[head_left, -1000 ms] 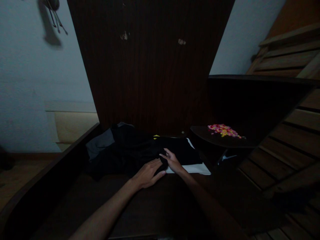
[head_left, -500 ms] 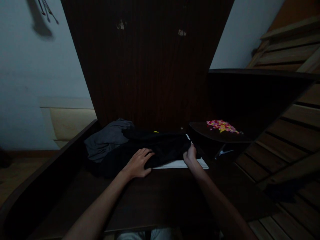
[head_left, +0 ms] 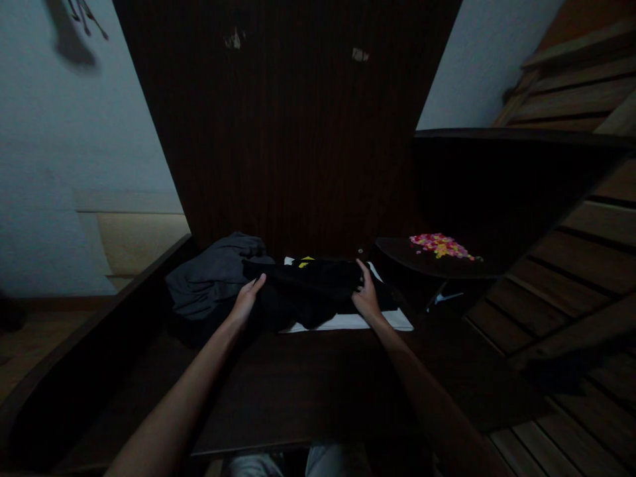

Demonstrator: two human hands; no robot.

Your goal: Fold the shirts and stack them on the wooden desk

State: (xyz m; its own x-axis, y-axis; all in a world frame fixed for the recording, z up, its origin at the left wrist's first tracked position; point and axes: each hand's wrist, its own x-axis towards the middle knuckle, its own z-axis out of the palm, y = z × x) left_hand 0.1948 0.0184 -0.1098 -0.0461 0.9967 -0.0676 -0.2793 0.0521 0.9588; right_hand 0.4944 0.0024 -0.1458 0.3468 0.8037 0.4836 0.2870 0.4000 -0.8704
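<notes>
A black garment (head_left: 308, 291) stretches between my two hands over a white folded cloth (head_left: 342, 322). At its left end my left hand (head_left: 247, 298) grips the black fabric, thumb on top. My right hand (head_left: 366, 295) pinches the fabric near its right end, index finger extended towards the back. A yellow patch (head_left: 307, 262) shows behind the black garment. The exact kind of garment cannot be made out in the dim light. Left of my left hand lies a crumpled grey garment (head_left: 213, 275), with more dark cloth beneath it.
The dark wooden desk (head_left: 298, 391) has a raised left side panel (head_left: 99, 344) and a tall back board (head_left: 293, 132). On a small corner shelf (head_left: 397, 255) at the right lies a pile of pink and yellow bits (head_left: 442, 245). Wooden slats (head_left: 556, 278) stand farther right.
My left hand has moved left and up from lying on the cloth and now grips its left end. My right hand has shifted slightly left. More of the yellow patch shows.
</notes>
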